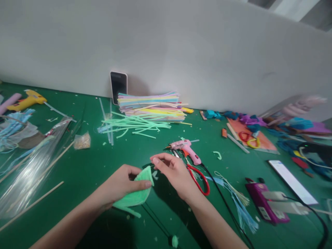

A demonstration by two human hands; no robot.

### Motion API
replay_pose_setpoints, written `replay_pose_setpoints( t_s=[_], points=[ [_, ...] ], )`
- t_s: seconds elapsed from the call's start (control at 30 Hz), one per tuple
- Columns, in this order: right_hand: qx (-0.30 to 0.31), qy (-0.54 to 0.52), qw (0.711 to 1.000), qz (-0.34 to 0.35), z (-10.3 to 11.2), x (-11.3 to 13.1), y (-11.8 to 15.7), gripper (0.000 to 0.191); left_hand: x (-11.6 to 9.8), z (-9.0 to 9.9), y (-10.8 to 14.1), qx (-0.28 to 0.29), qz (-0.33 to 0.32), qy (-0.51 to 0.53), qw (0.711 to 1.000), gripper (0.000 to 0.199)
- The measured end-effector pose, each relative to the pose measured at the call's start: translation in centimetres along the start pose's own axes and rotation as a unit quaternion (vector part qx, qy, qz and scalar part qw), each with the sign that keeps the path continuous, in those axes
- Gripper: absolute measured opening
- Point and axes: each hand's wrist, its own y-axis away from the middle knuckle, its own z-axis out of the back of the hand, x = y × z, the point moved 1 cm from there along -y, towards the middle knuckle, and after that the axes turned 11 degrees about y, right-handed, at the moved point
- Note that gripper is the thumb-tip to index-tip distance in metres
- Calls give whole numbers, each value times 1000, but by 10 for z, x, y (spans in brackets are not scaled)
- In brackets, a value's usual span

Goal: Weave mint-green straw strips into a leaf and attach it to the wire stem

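Left hand [121, 185] has its fingers [141, 185] closed on a light-green fuzzy piece [135, 193], thumb pinching the upper edge, the rest of the hand under or behind it. Right hand [173, 171] isn't gripping anything I can see: its fingers [157, 162] are extended and loosely curled, tips just beside the piece's top corner, maybe touching, can't tell.

The piece sits low in the middle of the view, held just above or on the green tabletop [85, 173], partly hidden by the left hand.

Risks as I read them:
- Pinch is only at one edge. The piece looks soft, so it could flop or slip out if the right hand tugs.
- Pink glue gun [185, 149] lies near the right hand, nozzle toward the left; a careless reach could brush the tip.
- Red-handled scissors [198, 178] are right against the right wrist, and a black cord [225, 204] runs beside the forearm. Snag risk on pullback.
- Loose green scraps [175, 241] could stick to the work.

Orientation: long axis runs diagonally, lower-left to upper-right. Narrow end points up-right toward the right hand; a thin tail trails down-left.
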Motion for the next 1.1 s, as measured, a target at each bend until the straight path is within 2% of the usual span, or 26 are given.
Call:
replay_pose_setpoints(
  t_s=[0.13, 0.37, 0.77, 1.1],
  points=[
    [-37, -20, 999, -2, 3, -5, -2, 26, 2, 0, 1, 0, 4, 14, 1000, 39],
    [26, 7, 1000, 1, -3, -5, 3, 26, 2, 2, -2, 10, -20, -16, 1000, 32],
    [26, 2, 1000, 8, 0, -7, 2, 21, 5, 3, -1, 3, -19, -16, 1000, 33],
    [21, 0, 1000, 2, 3, -7, 1, 21, 8, 3, -3, 7, 9, 7, 1000, 29]
  ],
)
